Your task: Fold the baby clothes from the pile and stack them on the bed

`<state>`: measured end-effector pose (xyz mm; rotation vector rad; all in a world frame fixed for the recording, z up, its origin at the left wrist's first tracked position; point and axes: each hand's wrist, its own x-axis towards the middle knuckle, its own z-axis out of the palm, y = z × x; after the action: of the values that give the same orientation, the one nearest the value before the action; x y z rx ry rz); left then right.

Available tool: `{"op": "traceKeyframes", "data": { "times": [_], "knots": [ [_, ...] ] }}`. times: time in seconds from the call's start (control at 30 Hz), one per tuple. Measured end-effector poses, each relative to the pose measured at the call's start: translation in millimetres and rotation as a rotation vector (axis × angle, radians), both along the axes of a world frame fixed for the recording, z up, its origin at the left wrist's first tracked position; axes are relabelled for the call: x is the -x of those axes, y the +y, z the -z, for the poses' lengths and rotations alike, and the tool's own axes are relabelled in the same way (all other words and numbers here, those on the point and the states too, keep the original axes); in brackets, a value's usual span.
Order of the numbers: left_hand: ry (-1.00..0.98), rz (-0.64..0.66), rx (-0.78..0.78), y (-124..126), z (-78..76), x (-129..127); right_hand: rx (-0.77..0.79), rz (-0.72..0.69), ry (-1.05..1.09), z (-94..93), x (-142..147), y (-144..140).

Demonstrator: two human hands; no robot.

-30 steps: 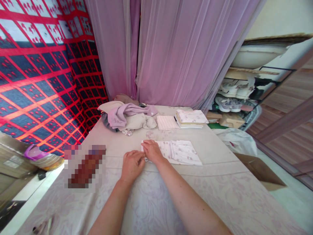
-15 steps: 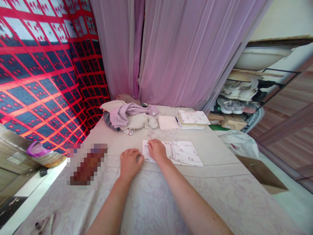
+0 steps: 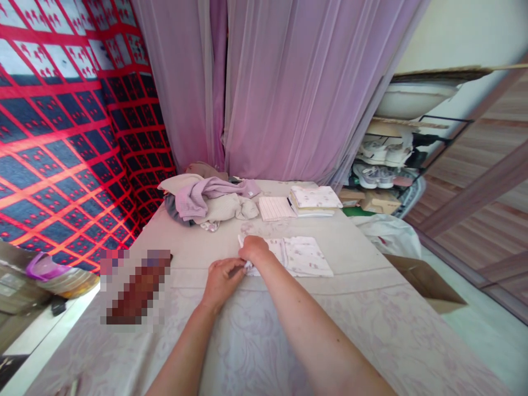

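A white garment with a small print [image 3: 308, 256] lies folded flat on the cloth-covered table, its left end under my hands. My left hand [image 3: 223, 281] pinches the near left corner between thumb and fingers. Just beyond it, my right hand [image 3: 253, 250] is closed on the left edge, where the fabric bunches up a little. The right hand's fingertips are partly hidden behind the hand itself. The garment's right part rests untouched, with a fold line across its middle.
Behind the garment sit a striped pink folded cloth [image 3: 275, 209] and a stack of folded clothes [image 3: 317, 198]. A loose heap of clothes [image 3: 206, 201] lies at the back left. A blurred reddish-brown item [image 3: 138, 289] is on the left. Shoes [image 3: 375, 175] stand on a rack at right.
Both hands have come together at the garment's left end. The left hand has gone from lying beside it to pinching its corner, and the right hand's fingers have curled onto the edge.
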<state>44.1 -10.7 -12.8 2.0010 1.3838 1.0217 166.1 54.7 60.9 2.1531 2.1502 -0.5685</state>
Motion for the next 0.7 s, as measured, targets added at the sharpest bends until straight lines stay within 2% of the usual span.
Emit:
{"op": "traceKeyframes", "data": {
  "times": [0.17,0.27,0.37,0.43,0.53,0.7],
  "knots": [
    [-0.012,-0.044,0.012,1.5,5.3,4.2,-0.09,0.01,0.049,-24.4,-38.3,4.3],
    [0.029,-0.042,0.003,3.0,8.0,6.0,-0.141,0.039,0.102,-41.7,-79.1,3.3],
    [0.064,-0.036,-0.009,4.0,9.2,6.5,-0.153,0.098,0.181,-49.4,-124.9,-3.6],
    [0.084,-0.028,-0.025,4.3,9.3,6.6,-0.146,0.149,0.248,-46.6,-154.1,-10.8],
    [0.108,-0.01,-0.053,4.5,8.7,6.8,-0.127,0.251,0.366,-32.6,-190.6,-22.7],
    [0.161,0.007,-0.092,5.3,7.7,7.4,-0.13,0.36,0.41,3.4,-223.1,-37.4]
  ]
}}
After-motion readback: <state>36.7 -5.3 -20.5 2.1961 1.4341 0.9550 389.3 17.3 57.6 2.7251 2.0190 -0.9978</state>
